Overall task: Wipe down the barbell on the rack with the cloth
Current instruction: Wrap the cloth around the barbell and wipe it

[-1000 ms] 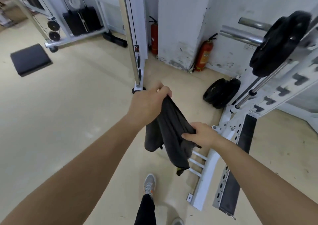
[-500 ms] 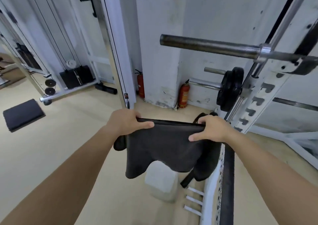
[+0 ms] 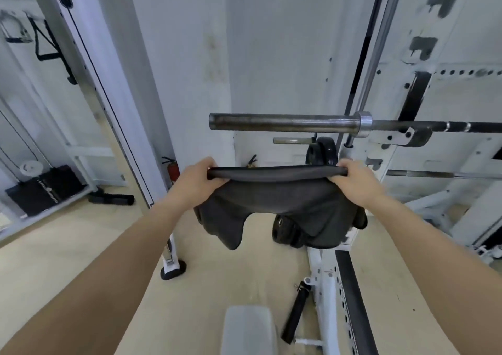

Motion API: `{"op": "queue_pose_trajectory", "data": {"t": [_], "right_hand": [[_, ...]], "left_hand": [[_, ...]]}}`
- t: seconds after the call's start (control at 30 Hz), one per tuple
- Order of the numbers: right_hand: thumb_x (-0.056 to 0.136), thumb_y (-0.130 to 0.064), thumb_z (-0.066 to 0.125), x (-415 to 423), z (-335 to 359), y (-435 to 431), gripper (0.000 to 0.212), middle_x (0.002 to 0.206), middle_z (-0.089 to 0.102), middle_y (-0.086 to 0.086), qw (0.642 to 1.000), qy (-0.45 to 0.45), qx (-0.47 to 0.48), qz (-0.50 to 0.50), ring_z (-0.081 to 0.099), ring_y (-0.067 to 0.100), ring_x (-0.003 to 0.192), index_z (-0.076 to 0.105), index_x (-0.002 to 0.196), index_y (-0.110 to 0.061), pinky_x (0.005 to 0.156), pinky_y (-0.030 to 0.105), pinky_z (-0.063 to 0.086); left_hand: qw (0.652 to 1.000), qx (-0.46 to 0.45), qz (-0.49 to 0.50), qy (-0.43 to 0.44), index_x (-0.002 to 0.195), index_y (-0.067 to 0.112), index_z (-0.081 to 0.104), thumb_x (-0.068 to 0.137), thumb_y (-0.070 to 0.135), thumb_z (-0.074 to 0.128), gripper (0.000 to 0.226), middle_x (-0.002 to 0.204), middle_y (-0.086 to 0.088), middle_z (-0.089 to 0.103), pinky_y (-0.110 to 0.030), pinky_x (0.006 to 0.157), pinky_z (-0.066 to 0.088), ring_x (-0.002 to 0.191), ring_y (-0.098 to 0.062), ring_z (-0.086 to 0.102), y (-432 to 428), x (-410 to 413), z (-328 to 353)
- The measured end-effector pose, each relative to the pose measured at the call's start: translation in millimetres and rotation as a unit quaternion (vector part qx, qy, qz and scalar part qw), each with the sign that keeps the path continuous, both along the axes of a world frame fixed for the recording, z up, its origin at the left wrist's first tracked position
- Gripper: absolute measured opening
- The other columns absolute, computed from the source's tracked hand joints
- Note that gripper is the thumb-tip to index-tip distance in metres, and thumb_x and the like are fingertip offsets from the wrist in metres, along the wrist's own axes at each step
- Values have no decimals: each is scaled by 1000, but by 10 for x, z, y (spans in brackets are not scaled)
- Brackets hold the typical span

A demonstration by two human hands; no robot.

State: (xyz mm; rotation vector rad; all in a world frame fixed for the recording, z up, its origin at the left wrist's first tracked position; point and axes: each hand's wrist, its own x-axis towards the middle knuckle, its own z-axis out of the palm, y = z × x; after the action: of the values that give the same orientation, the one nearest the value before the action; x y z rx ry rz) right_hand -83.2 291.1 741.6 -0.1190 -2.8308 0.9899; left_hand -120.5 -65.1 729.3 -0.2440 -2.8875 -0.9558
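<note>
A steel barbell [image 3: 285, 122] lies level on the hook of a white rack [image 3: 402, 134], its bare sleeve end pointing left. A dark grey cloth [image 3: 279, 205] hangs stretched between my hands, a little below and in front of the sleeve. My left hand [image 3: 195, 183] grips the cloth's top left corner. My right hand [image 3: 355, 180] grips its top right corner. The cloth's top edge is pulled taut and does not touch the bar.
Black weight plates [image 3: 322, 150] hang on a peg behind the cloth, more plates [image 3: 285, 232] lean at floor level. A grey bench pad [image 3: 248, 330] and a black handle [image 3: 296, 311] sit below. A white cable-machine post [image 3: 114, 104] stands at left beside a fire extinguisher [image 3: 172, 169].
My view has tilted up and closer to the rack. Both hands have spread the cloth wide and raised it toward the barbell sleeve.
</note>
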Motion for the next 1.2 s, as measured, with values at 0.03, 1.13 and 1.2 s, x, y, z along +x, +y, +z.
{"op": "queue_pose_trajectory", "data": {"t": [0.03,1.13,1.2], "right_hand": [[91,-36,65,-78,137,23,19,81,60,-4,999,25,2,-24,59,25,83,53,80,-26,62,34,41],[81,-49,64,-2417,261,-1670,40,88,62,-1,890,209,376,152,64,23,73,50,103,-19,55,33,41],[82,-45,63,-2464,242,-1744,37,87,63,-1,887,216,377,156,64,24,72,52,104,-18,56,33,41]], "left_hand": [[999,8,7,31,90,26,50,92,48,62,25,80,5,59,-30,60,41,78,-17,59,32,-120,135],[887,-359,-58,285,83,23,48,68,53,62,37,64,8,53,-29,48,40,56,-20,54,113,-2296,314],[882,-376,-84,271,77,22,43,69,55,62,39,57,8,48,-30,48,42,49,-19,49,150,-2316,365]]}}
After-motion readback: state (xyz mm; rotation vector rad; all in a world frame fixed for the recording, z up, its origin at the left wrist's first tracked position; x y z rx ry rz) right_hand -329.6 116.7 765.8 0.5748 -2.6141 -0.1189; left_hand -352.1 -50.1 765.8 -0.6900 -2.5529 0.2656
